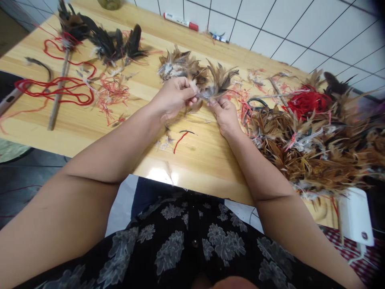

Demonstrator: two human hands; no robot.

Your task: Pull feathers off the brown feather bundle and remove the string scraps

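Note:
Over the middle of the wooden table [198, 160], my left hand [173, 98] is closed in a pinch on the quill ends of a small bunch of brown and grey feathers [215, 82]. My right hand [225, 116] is closed too, fingers curled under the same bunch from the right. The feather tips fan out away from me. Both forearms reach in from the bottom of the view.
A large heap of brown feathers [313, 148] with a red yarn ball [305, 102] lies at right. Red string [57, 90], a stick [58, 94] and dark feathers [111, 42] lie at left. A red-capped marker [180, 21] rests at the back. A white object [356, 216] sits at right.

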